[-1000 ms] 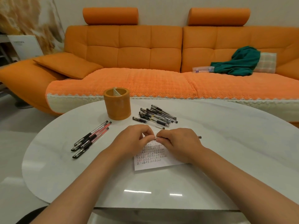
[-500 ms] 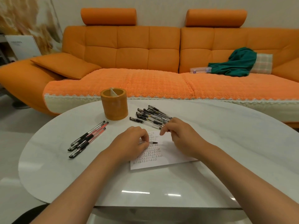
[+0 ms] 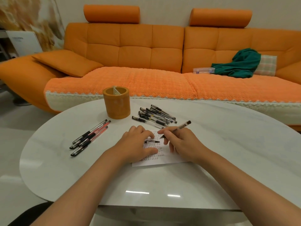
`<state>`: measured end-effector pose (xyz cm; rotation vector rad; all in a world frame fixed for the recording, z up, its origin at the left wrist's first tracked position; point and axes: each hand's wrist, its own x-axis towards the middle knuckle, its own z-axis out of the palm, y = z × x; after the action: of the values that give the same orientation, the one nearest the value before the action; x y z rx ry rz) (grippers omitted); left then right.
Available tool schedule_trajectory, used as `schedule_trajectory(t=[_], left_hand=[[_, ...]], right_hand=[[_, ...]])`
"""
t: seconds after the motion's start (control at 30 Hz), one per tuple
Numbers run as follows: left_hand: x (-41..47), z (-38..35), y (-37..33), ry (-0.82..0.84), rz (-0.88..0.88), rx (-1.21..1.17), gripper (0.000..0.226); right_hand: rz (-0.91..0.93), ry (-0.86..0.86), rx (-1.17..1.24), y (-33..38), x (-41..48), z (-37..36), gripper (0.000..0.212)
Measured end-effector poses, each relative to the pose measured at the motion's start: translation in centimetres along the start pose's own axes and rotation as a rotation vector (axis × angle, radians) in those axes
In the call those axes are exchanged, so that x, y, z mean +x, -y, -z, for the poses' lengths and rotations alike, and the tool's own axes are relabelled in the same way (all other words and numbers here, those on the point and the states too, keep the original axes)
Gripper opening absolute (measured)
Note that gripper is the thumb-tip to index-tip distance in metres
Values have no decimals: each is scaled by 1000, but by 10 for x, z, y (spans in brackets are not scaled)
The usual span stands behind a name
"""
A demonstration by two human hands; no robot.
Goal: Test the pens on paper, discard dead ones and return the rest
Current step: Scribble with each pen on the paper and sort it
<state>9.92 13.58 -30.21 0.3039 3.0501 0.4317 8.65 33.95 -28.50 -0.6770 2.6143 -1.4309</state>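
A white sheet of paper (image 3: 169, 161) is lying on the glossy white surface (image 3: 146, 181) beneath both hands. The left hand (image 3: 138, 145) is resting on it with curled fingers, pinching a small black pen cap (image 3: 152, 141). The right hand (image 3: 184, 142) is gripping a clear-barrelled plastic pen with a black grip (image 3: 179, 128), its tip pointing down at the sheet. Whether the tip is touching, I cannot tell.

The pen is looking light, stiff and smooth, and the rubbery grip near the tip is probably offering the surest hold. Rows of small handwritten marks are filling the paper, too small to read with certainty.

A row of red and black pens (image 3: 89, 137) is lying left of the left hand. A loose pile of black-capped pens (image 3: 156, 114) and an orange cylindrical holder (image 3: 116, 103) are sitting beyond the hands. No brand is showing.
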Motion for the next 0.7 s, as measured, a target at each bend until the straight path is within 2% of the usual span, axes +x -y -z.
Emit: schedule_trajectory(t=[0.13, 0.33, 0.5, 0.7], left_hand=[[1, 0, 0, -3, -1, 10, 60], [3, 2, -1, 11, 2, 31, 63], [3, 6, 1, 61, 6, 12, 72], [3, 7, -1, 70, 19, 15, 73]], right_hand=[[-98, 31, 199, 2, -9, -9, 20], [-61, 96, 199, -2, -14, -10, 7], [2, 204, 183, -1, -14, -11, 8], [-35, 190, 179, -1, -14, -15, 19]])
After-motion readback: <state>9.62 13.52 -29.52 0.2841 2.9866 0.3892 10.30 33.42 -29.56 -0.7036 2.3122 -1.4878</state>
